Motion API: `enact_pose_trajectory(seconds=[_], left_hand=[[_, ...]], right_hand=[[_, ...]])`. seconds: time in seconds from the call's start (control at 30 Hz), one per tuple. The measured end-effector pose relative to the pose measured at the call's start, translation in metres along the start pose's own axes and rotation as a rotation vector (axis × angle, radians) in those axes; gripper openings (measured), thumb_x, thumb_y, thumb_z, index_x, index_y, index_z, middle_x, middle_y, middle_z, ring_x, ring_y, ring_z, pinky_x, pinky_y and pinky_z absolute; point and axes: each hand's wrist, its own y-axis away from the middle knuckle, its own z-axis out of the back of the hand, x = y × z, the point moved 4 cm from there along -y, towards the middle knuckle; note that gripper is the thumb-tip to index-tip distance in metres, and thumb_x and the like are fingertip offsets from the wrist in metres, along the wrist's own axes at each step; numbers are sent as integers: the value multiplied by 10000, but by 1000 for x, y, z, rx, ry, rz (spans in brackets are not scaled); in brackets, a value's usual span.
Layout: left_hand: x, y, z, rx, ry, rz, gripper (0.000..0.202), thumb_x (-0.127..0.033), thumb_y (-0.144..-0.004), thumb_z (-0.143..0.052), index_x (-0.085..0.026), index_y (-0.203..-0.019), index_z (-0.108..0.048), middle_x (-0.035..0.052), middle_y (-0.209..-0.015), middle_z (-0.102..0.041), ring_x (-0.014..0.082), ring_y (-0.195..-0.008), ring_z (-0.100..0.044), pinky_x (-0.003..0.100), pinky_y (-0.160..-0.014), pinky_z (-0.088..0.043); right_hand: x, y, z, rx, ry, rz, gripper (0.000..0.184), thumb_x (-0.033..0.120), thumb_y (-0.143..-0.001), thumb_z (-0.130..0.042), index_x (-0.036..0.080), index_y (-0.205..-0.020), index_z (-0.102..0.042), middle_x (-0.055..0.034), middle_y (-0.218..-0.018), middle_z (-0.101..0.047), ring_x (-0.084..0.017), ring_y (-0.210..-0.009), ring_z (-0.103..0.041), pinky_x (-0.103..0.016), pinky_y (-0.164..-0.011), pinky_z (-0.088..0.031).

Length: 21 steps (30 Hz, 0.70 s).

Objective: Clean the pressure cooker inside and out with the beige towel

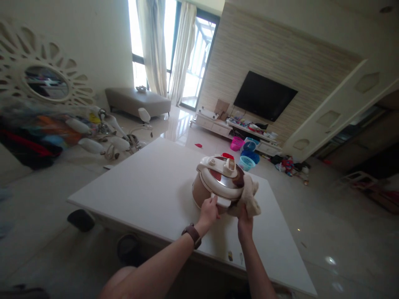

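An electric pressure cooker (218,178) with a white and shiny lid stands on the white table (140,178). My left hand (209,212), with a dark watch on its wrist, is closed round the white handle at the cooker's near side. In my right hand (245,224) is a beige cloth (251,195), bunched up and held against the cooker's right side. The cloth hides part of that side, and some of the right fingers are behind it.
Two small objects (230,255) lie near the table's front edge. Beyond the table are a pink basket (237,143), a light blue basket (247,163) and a low TV cabinet (215,126). A lamp fixture (120,143) lies on the floor at left, near a grey bench (137,101).
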Motion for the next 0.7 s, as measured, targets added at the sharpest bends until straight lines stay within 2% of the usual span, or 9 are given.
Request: enact_pose_trajectory(seconds=[0.07,0.13,0.23,0.37,0.5,0.57,0.7], left_hand=[[-2,1,1,-18,15,-5,569,-675,-931,-475,-241,-566,-521,5,-367,-454,172,-356,-452,309,-446,-386],[-5,3,3,-33,-2,-7,549,-640,-935,-482,-245,-556,-516,7,-365,-457,174,-357,-456,307,-440,-370],[-10,5,7,-67,-52,-15,568,-613,-935,-486,-241,-507,-511,22,-358,-465,170,-351,-457,303,-440,-353],[-16,6,12,-105,-77,-60,563,-589,-904,-528,-232,-469,-509,25,-382,-477,159,-351,-475,292,-431,-344],[-18,4,13,-101,-67,-88,548,-580,-862,-550,-228,-444,-502,23,-393,-473,150,-344,-475,286,-417,-335],[-19,4,13,-98,-73,-89,542,-575,-853,-538,-229,-438,-498,21,-384,-465,147,-341,-469,284,-415,-334],[-20,5,16,-92,-198,-68,556,-573,-888,-477,-231,-451,-502,26,-372,-479,149,-344,-469,280,-426,-330]], right_hand=[[-22,7,-4,-31,-51,-200,613,647,-849,-621,211,-1274,-693,-137,-1181,-769,-348,-1154,-728,-504,-852,-650],[-36,17,-16,-8,-127,-300,608,665,-864,-574,223,-1269,-672,-110,-1093,-784,-329,-1006,-773,-465,-675,-655],[-50,31,-36,-15,-260,-430,607,682,-886,-521,250,-1298,-629,-82,-1084,-789,-296,-920,-788,-408,-578,-620],[-60,30,-46,-26,-345,-574,625,676,-872,-552,199,-1270,-620,-94,-1044,-790,-274,-840,-774,-349,-527,-574],[-53,27,-42,-4,-367,-625,612,676,-885,-547,189,-1244,-639,-101,-993,-797,-268,-769,-755,-334,-492,-543],[-44,39,-44,-33,-428,-629,621,666,-881,-572,189,-1270,-653,-115,-1064,-799,-269,-829,-759,-337,-534,-564],[-25,72,-57,-28,-546,-541,717,646,-877,-626,226,-1456,-574,-120,-1322,-733,-270,-1088,-747,-370,-758,-628]])
